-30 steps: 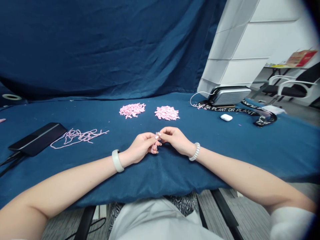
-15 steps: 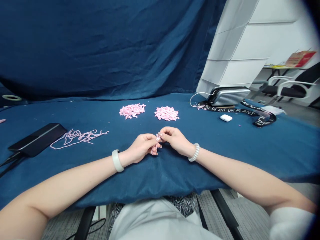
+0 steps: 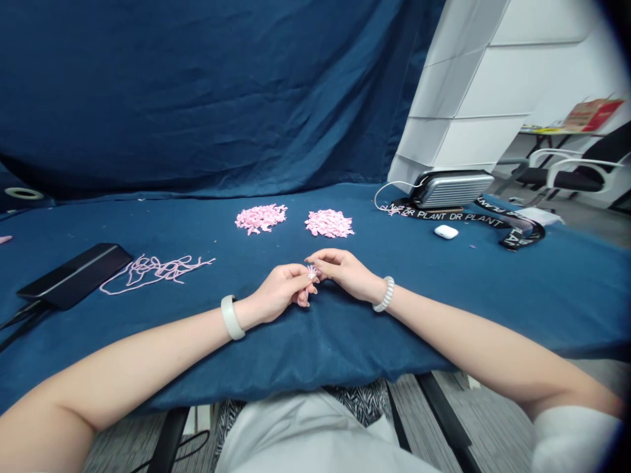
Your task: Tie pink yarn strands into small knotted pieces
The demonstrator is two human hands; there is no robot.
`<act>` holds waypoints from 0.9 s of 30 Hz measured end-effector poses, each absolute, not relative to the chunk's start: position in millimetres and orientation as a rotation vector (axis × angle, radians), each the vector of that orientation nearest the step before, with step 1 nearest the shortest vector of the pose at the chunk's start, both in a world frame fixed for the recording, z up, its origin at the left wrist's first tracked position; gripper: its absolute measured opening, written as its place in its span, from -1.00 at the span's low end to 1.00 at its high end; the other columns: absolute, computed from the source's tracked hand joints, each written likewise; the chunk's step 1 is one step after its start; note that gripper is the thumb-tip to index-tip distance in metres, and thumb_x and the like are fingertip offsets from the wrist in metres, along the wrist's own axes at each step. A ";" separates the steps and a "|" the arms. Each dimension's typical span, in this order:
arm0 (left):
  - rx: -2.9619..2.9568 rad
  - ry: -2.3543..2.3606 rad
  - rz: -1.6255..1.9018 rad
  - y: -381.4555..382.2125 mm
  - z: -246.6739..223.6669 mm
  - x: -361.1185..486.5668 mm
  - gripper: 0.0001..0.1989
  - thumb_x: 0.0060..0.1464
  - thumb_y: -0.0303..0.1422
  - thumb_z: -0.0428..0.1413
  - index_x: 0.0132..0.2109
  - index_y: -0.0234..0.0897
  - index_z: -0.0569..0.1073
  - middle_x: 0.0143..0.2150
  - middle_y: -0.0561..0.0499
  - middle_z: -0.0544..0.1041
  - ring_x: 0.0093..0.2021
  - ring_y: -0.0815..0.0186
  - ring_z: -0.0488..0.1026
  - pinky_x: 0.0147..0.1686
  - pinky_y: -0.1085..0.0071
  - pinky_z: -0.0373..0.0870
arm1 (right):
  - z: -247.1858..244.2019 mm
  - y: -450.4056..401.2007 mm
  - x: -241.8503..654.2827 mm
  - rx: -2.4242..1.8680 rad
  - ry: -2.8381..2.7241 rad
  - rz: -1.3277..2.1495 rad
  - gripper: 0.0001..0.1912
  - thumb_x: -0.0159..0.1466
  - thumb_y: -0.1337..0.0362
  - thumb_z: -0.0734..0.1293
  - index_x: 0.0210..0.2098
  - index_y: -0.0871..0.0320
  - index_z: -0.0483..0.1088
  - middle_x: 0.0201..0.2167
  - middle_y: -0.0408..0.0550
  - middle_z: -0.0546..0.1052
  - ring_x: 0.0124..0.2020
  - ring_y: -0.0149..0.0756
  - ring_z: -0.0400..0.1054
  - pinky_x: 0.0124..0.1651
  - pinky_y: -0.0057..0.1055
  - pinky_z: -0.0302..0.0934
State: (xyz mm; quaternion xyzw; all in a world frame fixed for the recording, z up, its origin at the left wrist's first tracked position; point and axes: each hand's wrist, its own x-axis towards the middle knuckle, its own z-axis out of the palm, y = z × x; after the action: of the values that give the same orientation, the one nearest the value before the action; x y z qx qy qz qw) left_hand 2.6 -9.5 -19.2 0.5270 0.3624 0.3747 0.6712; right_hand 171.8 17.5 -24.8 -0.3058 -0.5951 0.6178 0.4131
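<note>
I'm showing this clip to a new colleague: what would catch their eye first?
Two heaped piles of short pink strands stand out mid-table on the dark blue cloth. Nearer, the left hand holds a small pink tuft beside the right hand. Further left lies a loose tangle of pink cord.

Counted in your view: two hands (image 3: 279, 292), one small pink piece (image 3: 311, 272) at their fingertips, two heaps of pink cut pieces (image 3: 261, 219) and one loose tangle of pink cord (image 3: 158, 270). Also on the table (image 3: 315, 348) you have one black phone (image 3: 73, 276), one silver case (image 3: 452, 190), one white earbud case (image 3: 446, 231) and one black printed lanyard (image 3: 468, 219). Your wrists carry two bands: one white wristband (image 3: 231, 317) and one coiled bracelet (image 3: 385, 294).
</note>
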 end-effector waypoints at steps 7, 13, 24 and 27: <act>1.218 0.749 0.813 -4.0 -28.6 -1.2 -0.76 -0.05 -0.28 0.21 -0.37 -0.40 0.41 -0.50 0.04 0.44 -0.60 0.52 0.31 -0.54 0.53 0.34 | -19.1 19.1 177.7 -0.664 -1.792 1.527 -0.67 0.12 0.16 0.36 -0.15 0.19 0.45 -0.28 -0.08 0.48 -0.34 -0.47 0.33 -0.17 -0.44 0.24; 1.332 0.740 0.749 -1.5 -31.4 -3.6 -0.73 -0.03 -0.24 0.19 -0.40 -0.42 0.44 -0.53 0.02 0.42 -0.60 0.49 0.32 -0.54 0.51 0.32 | -17.8 21.4 180.6 -0.594 -1.975 1.450 -0.67 0.17 0.13 0.33 -0.13 0.15 0.47 -0.09 -0.03 0.39 -0.19 -0.42 0.33 -0.05 -0.39 0.21; 1.199 0.786 0.828 -5.6 -23.5 1.9 -0.72 -0.08 -0.25 0.23 -0.39 -0.38 0.36 -0.49 0.07 0.41 -0.59 0.54 0.27 -0.51 0.52 0.30 | -17.4 17.6 174.5 -0.741 -1.660 1.394 -0.81 0.01 0.17 0.44 -0.50 0.18 0.50 -0.27 -0.08 0.38 -0.35 -0.45 0.29 -0.17 -0.38 0.22; 1.205 0.786 0.818 -5.1 -22.9 2.5 -0.73 -0.08 -0.26 0.23 -0.35 -0.38 0.37 -0.45 0.03 0.43 -0.57 0.53 0.26 -0.51 0.53 0.23 | -18.1 17.3 173.0 -0.772 -1.691 1.241 -0.82 0.06 0.19 0.40 -0.53 0.19 0.46 -0.31 -0.08 0.37 -0.31 -0.42 0.28 -0.13 -0.37 0.19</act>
State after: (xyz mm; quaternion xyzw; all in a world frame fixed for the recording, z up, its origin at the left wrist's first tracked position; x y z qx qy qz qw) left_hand 2.5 -5.1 -22.9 0.5361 0.3497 0.3638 0.6767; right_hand 173.0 17.3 -18.1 -0.3106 -0.6800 0.4993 0.4379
